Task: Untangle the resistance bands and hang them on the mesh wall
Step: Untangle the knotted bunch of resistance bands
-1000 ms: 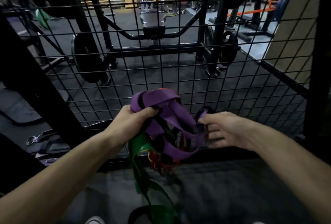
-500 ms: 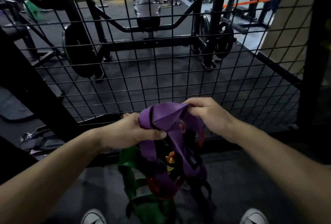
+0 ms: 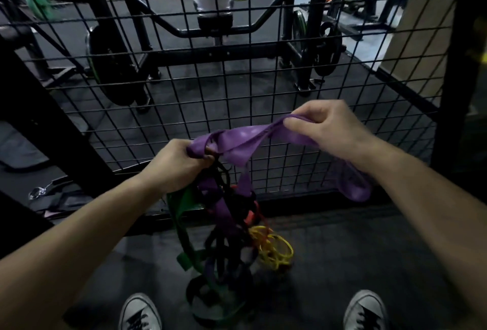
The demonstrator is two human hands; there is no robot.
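A wide purple band (image 3: 238, 142) stretches between my two hands in front of the black mesh wall (image 3: 237, 79). My left hand (image 3: 175, 163) grips the top of the tangle, purple band included. My right hand (image 3: 324, 125) pinches the purple band higher and to the right, and a purple loop droops below that wrist. Under my left hand hangs the knot of bands: a green band (image 3: 181, 213), black bands (image 3: 221, 245), a red band (image 3: 250, 217) and a thin yellow band (image 3: 274, 248). The lowest loops reach the dark floor between my shoes.
My two grey sneakers (image 3: 139, 312) stand on the dark mat at the bottom. A black upright post (image 3: 453, 66) frames the mesh on the right and a slanted black beam (image 3: 52, 129) on the left. Straps with a metal clip (image 3: 39, 192) lie low left. Gym machines stand behind the mesh.
My right hand took the purple band and pulled it up and to the right, spreading it away from my left hand. The tangle now hangs lower, with the yellow band showing.
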